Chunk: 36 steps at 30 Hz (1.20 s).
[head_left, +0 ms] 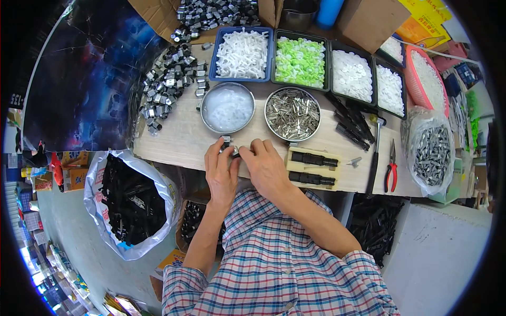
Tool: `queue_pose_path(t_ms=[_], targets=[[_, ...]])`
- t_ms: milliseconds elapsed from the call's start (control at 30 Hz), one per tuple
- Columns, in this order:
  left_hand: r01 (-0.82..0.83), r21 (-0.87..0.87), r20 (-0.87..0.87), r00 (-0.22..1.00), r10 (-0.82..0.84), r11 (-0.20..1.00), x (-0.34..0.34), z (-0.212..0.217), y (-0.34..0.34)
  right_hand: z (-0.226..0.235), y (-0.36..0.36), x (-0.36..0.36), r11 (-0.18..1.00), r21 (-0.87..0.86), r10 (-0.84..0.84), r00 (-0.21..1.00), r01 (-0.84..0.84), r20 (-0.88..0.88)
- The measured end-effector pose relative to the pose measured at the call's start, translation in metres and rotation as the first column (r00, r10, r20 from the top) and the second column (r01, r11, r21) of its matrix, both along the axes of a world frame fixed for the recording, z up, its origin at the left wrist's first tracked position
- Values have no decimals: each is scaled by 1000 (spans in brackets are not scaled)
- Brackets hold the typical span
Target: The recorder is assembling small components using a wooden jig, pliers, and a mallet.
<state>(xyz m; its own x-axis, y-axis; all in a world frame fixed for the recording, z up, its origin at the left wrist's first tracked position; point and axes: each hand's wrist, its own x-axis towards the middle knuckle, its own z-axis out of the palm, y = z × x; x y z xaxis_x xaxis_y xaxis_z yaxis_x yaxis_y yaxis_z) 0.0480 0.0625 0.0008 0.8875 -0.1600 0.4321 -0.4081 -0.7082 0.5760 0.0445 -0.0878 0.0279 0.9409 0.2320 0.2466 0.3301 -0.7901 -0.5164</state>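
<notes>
My left hand (220, 171) and my right hand (266, 166) meet at the front edge of the wooden bench (179, 139). Together they pinch a small grey metal part (228, 146) between the fingertips; most of it is hidden by my fingers. Just beyond the hands stand a round metal bowl of clear white pieces (227, 107) and a round metal bowl of small silver metal pins (292, 114). To the right of my right hand lies a wooden block holding two black cylinders (312, 167).
Trays of white (243, 53), green (300, 61) and more white parts (352, 75) line the back. A pile of grey metal parts (168, 84) lies at left. A hammer (375, 155), red pliers (390, 169), a bag of screws (432, 152) sit right. A sack of black parts (129, 203) stands below.
</notes>
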Motion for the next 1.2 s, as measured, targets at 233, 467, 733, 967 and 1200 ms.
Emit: queue_pose_path(t_ms=[233, 467, 733, 967, 1200], targets=[[20, 21, 30, 999, -21, 1000, -7, -9, 1, 21, -37, -33, 985, 173, -33, 997, 21, 63], [-26, -118, -60, 998, 19, 993, -11, -5, -10, 5, -99, -42, 985, 60, -171, 957, 161, 236], [12, 58, 11, 1000, -13, 998, -19, -14, 1, 17, -107, -49, 980, -173, -68, 986, 95, 152], [-46, 186, 155, 988, 17, 981, -28, -16, -8, 36, -124, -28, 992, 26, -126, 977, 124, 171], [181, 147, 121, 972, -200, 972, -24, 2, -45, 16, -173, 120, 977, -106, -137, 930, 183, 341]])
